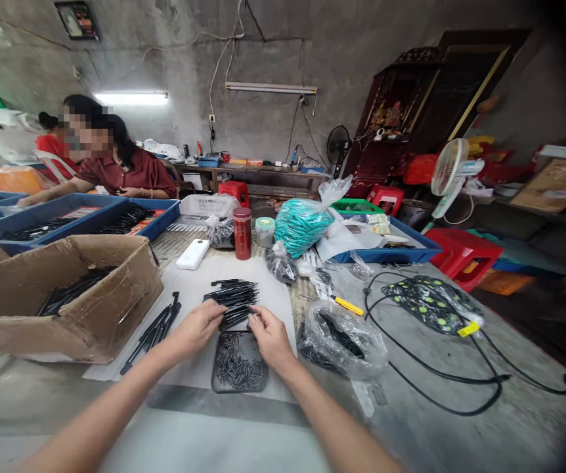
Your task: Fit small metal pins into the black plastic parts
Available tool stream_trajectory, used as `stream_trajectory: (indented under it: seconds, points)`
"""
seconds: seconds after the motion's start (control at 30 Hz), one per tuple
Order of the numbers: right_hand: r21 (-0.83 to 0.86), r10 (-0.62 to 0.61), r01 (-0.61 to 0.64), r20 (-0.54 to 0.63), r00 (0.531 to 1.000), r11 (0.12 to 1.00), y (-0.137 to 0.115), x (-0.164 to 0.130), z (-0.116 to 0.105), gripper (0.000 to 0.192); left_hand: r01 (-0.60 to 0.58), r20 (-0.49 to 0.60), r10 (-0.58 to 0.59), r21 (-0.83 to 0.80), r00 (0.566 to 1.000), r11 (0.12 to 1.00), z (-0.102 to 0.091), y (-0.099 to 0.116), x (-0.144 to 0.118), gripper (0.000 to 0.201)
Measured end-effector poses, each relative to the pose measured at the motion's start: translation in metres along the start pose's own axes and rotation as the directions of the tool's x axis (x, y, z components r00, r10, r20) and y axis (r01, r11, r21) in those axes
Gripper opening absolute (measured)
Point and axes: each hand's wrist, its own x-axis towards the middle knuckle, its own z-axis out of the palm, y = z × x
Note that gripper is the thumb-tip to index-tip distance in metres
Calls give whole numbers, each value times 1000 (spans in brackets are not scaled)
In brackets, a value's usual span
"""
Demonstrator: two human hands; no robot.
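Note:
My left hand (205, 323) is closed in a pinch at the left end of a slim black handle-like piece. Opposite it, my right hand (269, 334) pinches near the right end, fingers pressed together; what lies exactly in its fingertips is partly hidden. Just beyond both hands sits a pile of slim black pieces (234, 292) with thin pointed tips to the right. Below the hands, a small dark tray (215, 381) holds many short metal pins (238, 364). To the left, more long black pieces (157, 328) lie loose on a white sheet (184, 276).
A cardboard box (96, 322) and blue bins (165, 213) stand left. Ahead are a red canister (242, 233), a white power bank (193, 254) and a bag of teal pieces (303, 223). Rightward lie an open plastic bag (369, 341), a yellow-handled tool (348, 305) and black cable (435, 374). A co-worker (130, 171) sits back left.

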Motion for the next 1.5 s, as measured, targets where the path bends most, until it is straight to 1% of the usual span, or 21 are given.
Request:
stream_trajectory:
  seconds: [0.1, 0.2, 0.3, 0.4, 0.47, 0.53, 0.67, 0.77, 0.87, 1.0, 1.07, 1.23, 1.3, 1.37, 1.43, 1.5]
  points:
    - [-48, -18, 16, -45, 999, 999, 1, 0, 0, 29, 69, -48, -64, 110, 997, 992, 2, -13, 22, 26]
    - [-127, -70, 64, -44, 997, 990, -2, -2, -2, 26, 95, -35, -90, 226, 995, 969, 10, -18, 42, 24]
    - [-187, -118, 114, -11, 993, 976, -4, -3, -4, 27, 109, -23, -107, 274, 994, 956, 18, -15, 53, 23]
    - [-235, -155, 159, 36, 987, 959, -2, -5, -4, 28, 152, -24, -152, 318, 988, 936, 21, -9, 55, 23]
    - [-255, -173, 182, 55, 983, 950, 1, -6, -5, 29, 204, -43, -202, 348, 978, 915, 17, -6, 50, 23]
    - [-263, -182, 195, 71, 981, 945, 5, -6, -5, 29, 272, -64, -268, 383, 961, 883, 10, -6, 39, 24]
    - [-270, -181, 194, 73, 981, 943, 8, -5, -6, 30, 399, -66, -416, 449, 907, 799, -4, -13, 5, 24]
    - [-279, -174, 192, 87, 981, 941, 8, -6, -7, 30, 447, -46, -487, 478, 872, 756, -6, -19, -20, 22]
    - [-292, -174, 201, 114, 978, 935, 8, -7, -6, 30, 472, -39, -520, 483, 853, 738, -2, -22, -31, 24]
    - [-312, -183, 216, 132, 974, 925, 8, -9, -7, 30, 497, -41, -547, 478, 836, 724, 5, -22, -30, 23]
    - [-324, -185, 219, 134, 974, 920, 8, -9, -7, 31, 498, -41, -548, 478, 836, 724, 7, -21, -29, 24]
    - [-374, -177, 230, 172, 969, 898, 8, -9, -8, 31, 469, -24, -524, 480, 852, 741, 7, -12, -35, 27]
    - [-416, -191, 273, 229, 955, 867, 9, -9, -8, 29, 458, -16, -513, 476, 858, 751, 7, -7, -38, 26]
    - [-493, -194, 343, 329, 924, 800, 10, -10, -6, 25, 444, -8, -499, 469, 866, 763, 6, -3, -39, 27]
    - [-594, -157, 416, 438, 885, 688, 8, -11, -3, 21, 431, -3, -484, 460, 875, 776, 7, 0, -39, 27]
    - [-676, -93, 459, 504, 859, 577, 5, -13, -1, 20, 417, -5, -465, 450, 885, 790, 8, 3, -38, 26]
